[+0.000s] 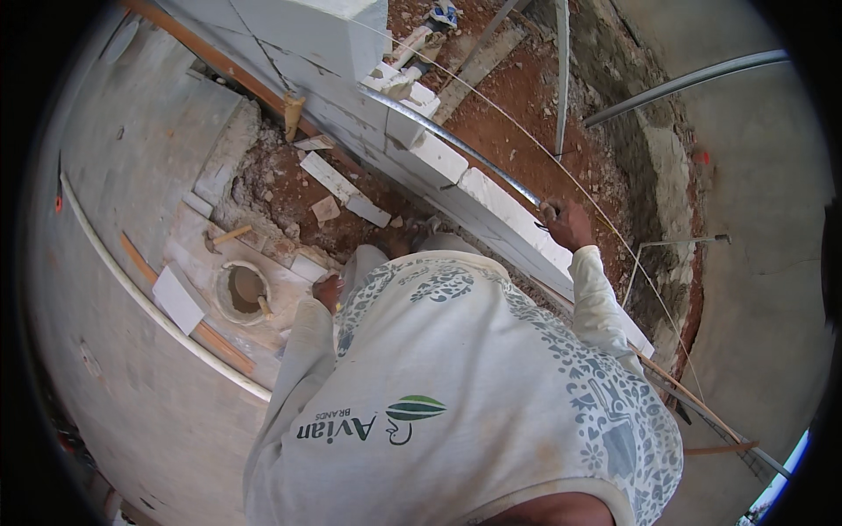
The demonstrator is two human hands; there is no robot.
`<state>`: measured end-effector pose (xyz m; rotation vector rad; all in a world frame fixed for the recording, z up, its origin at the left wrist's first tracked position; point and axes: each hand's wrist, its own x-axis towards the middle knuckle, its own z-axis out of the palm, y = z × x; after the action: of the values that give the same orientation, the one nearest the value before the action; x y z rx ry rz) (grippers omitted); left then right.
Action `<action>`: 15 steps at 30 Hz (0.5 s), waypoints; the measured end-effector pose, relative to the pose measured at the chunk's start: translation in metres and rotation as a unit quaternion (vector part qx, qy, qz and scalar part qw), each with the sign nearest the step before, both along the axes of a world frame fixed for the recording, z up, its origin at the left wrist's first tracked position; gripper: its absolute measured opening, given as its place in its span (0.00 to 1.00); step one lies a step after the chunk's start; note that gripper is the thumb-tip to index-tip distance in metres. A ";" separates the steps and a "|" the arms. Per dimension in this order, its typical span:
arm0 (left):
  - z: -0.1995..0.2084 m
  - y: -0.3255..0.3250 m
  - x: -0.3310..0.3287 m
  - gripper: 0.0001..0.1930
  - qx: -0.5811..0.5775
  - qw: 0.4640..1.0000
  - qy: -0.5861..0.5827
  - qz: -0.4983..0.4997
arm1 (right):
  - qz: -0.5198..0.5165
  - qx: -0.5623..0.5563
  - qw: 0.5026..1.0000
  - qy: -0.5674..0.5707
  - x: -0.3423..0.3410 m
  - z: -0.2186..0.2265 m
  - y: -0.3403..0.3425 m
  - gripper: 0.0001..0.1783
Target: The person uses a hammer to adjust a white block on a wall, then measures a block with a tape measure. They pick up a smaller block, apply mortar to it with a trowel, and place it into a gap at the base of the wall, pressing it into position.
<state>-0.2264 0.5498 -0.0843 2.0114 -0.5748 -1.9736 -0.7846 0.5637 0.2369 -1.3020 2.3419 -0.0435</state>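
Note:
My right hand [568,223] is closed around the near end of a long, thin silver metal strip [456,140]. From there the strip runs up and left along the top of a low wall of white blocks [495,197], to the taller block section [346,39]. My left hand [327,293] is low beside my knee, partly hidden by the sleeve and my body, so its fingers cannot be made out. Near it stands a round bucket [219,294] with grey-brown mix and a wooden handle inside. A hammer [230,235] lies just beyond the bucket.
A taut string [526,131] crosses above the dug red soil right of the wall. Metal bars [684,86] lean over that trench. On the left floor lie a white board [179,298], wooden strips [224,344] and a long pale pipe [132,285]. Broken block pieces [342,188] sit ahead.

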 end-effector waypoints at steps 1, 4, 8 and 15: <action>-0.002 0.000 0.002 0.22 -0.001 1.000 0.000 -0.001 | 0.001 0.003 1.000 0.000 0.001 0.003 -0.002 0.15; -0.011 0.002 0.008 0.21 -0.008 1.000 0.009 -0.003 | 0.001 0.003 1.000 -0.002 0.001 0.004 -0.004 0.15; -0.008 0.001 0.012 0.22 0.013 0.999 0.026 0.014 | 0.007 -0.010 1.000 -0.002 -0.002 0.000 -0.001 0.14; -0.014 0.004 0.015 0.23 0.000 0.998 0.045 0.037 | 0.010 -0.014 1.000 0.001 0.000 -0.002 0.000 0.15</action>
<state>-0.2117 0.5535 -0.0987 1.9043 -0.4725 -2.0077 -0.7849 0.5636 0.2352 -1.3389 2.3386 -0.0679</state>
